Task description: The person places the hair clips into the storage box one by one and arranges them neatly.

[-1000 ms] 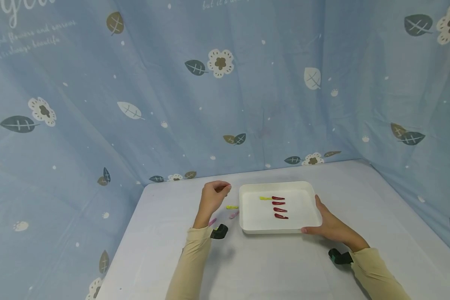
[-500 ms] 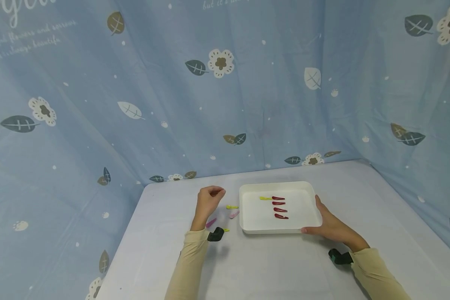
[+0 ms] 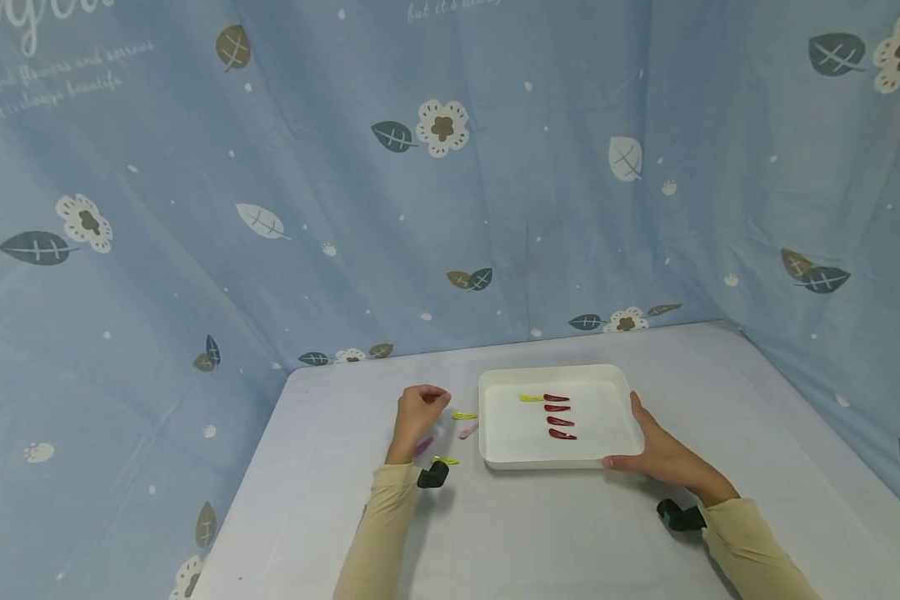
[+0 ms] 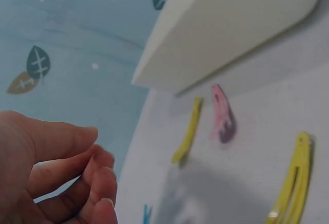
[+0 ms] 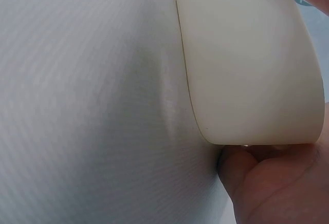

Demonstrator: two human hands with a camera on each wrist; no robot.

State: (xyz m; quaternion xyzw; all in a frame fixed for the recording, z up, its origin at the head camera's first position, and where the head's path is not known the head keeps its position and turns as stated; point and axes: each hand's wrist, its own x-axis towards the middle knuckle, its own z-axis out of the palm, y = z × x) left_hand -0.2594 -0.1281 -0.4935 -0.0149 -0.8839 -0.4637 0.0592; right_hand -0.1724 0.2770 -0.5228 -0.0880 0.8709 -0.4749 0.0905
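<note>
My left hand [image 3: 418,414] hovers over the table left of a white tray [image 3: 510,454], fingers loosely curled. In the left wrist view its thumb and fingertips [image 4: 103,160] come close together with nothing visible between them. Below and beside it lie snap hair clips: a yellow clip [image 3: 465,415], a pink clip [image 3: 468,430], another yellow clip [image 3: 446,460] and a purple clip [image 3: 423,447] partly behind the wrist. My right hand [image 3: 660,450] grips the tray's near right corner, thumb along the front wall. Inside the tray, several red clips [image 3: 560,421] form a column beside one yellow clip [image 3: 531,398].
A white cloth [image 3: 555,533] covers the table. Behind and on both sides hangs a blue patterned curtain [image 3: 330,167]. A small blue piece [image 4: 147,215] shows at the bottom of the left wrist view.
My left hand has moved left and down, nearer the loose clips, and the front yellow clip has come into view beside the wrist. The right hand and tray have stayed put.
</note>
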